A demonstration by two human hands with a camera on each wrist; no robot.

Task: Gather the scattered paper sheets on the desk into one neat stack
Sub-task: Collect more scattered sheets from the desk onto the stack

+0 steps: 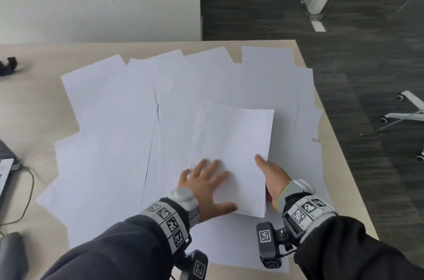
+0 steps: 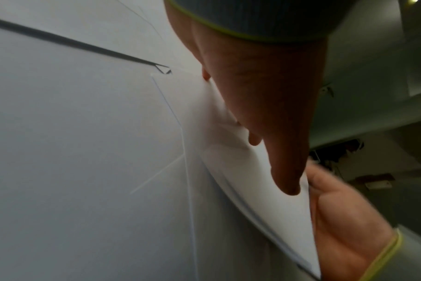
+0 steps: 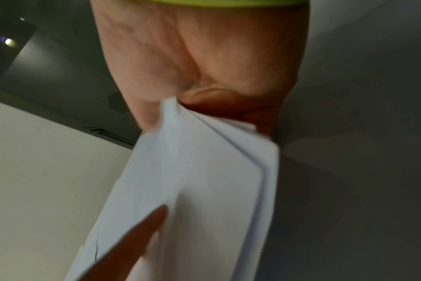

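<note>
Several white sheets (image 1: pixel 110 119) lie fanned and overlapping across the beige desk (image 1: pixel 34 100). On top of them, right of centre, is a small gathered stack (image 1: pixel 234 142). My left hand (image 1: pixel 206 185) lies flat on the stack's near left part with its fingers spread. My right hand (image 1: pixel 273 178) grips the stack's right edge, thumb on top. The left wrist view has my left hand (image 2: pixel 264 114) pressing the stack (image 2: pixel 276 209), with my right hand (image 2: pixel 344 218) holding its far edge. In the right wrist view the stack's corner (image 3: pixel 204 190) sits in my right hand (image 3: pixel 192 57).
A small black object (image 1: pixel 9 66) sits at the desk's far left. A cable (image 1: pixel 27 188) and a device (image 1: pixel 4 165) lie at the left edge. The desk's right edge (image 1: pixel 332 142) runs close to the sheets. Chair bases (image 1: pixel 408 114) stand on the dark floor.
</note>
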